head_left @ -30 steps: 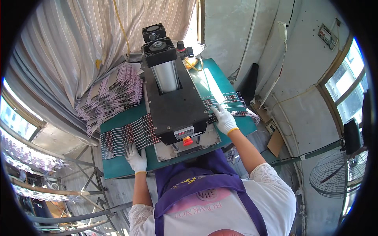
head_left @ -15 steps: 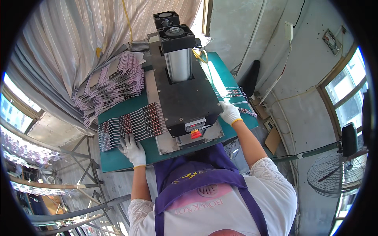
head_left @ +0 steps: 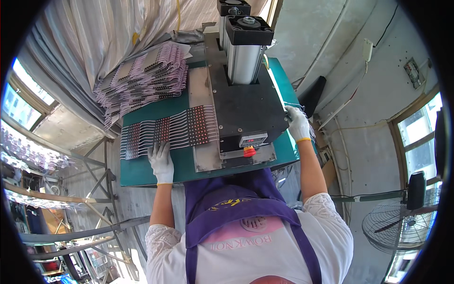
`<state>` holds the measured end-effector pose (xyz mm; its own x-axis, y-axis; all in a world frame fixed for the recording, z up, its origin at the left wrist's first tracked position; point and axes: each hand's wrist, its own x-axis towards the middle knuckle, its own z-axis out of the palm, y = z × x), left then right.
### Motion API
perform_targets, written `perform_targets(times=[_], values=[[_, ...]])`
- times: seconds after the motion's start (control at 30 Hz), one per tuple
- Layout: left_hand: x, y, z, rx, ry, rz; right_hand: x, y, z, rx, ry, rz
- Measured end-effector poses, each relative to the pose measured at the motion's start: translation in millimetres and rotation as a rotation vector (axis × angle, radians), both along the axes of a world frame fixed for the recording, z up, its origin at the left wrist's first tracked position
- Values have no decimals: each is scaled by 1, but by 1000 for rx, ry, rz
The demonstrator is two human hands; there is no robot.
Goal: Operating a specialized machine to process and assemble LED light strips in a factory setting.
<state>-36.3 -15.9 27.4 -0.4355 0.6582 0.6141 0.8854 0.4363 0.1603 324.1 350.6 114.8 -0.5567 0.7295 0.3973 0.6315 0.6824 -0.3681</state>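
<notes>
Dark-red strips (head_left: 162, 128) on green surface (head_left: 135, 171), near edge under left hand (head_left: 161, 163): flat, fingers extended, slightly spread. Right hand (head_left: 298, 124) by press's (head_left: 246, 106) right side, can't tell if pinching. Press between hands; purplish stack (head_left: 144, 80) beyond left hand, past strips.

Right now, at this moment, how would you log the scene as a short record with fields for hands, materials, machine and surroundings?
Left hand: white-gloved, fingers at the near edge of the dotted strips
Right hand: white-gloved, beside the right side of the black machine; grip unclear
Material: strips spread side by side on the green table, left of the machine
Machine front: red knob
Beyond the strips: heaped lilac-and-dark pile, near a curtain
</notes>
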Motion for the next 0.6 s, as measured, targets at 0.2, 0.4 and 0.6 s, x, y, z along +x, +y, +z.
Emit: perform_targets(times=[0.2, 0.4, 0.6], values=[[48, 44, 26, 38, -86, -280, 37, 26, 0, 104, 105, -387], [66, 60, 17, -31, -283, -342, 77, 12, -30, -149, -316, -344], [73, 48, 63, -504, -258, -393, 32, -105, -2, -187, -124, 349]])
